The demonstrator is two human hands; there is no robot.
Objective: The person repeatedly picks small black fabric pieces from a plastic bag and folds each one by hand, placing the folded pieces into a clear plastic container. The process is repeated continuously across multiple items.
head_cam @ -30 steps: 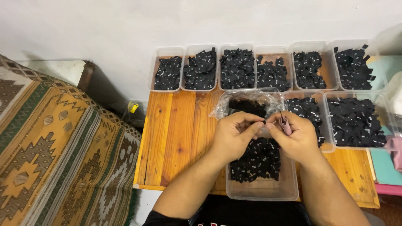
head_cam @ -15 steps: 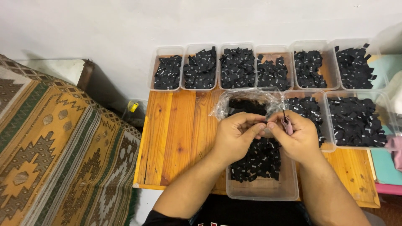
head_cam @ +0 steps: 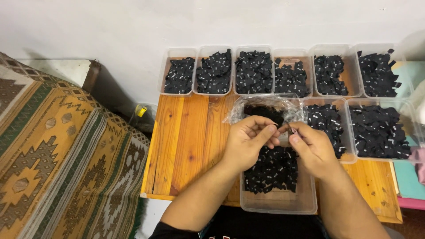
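Tubs (head_cam: 252,71) look well filled; our left hand (head_cam: 248,141) and right hand (head_cam: 312,148) pinch one black tag (head_cam: 283,128), many left in the tub below (head_cam: 276,203).

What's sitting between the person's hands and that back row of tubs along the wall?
In the head view, a crumpled clear plastic bag holding black pieces lies between the hands and the back row of tubs, resting on the wooden table.
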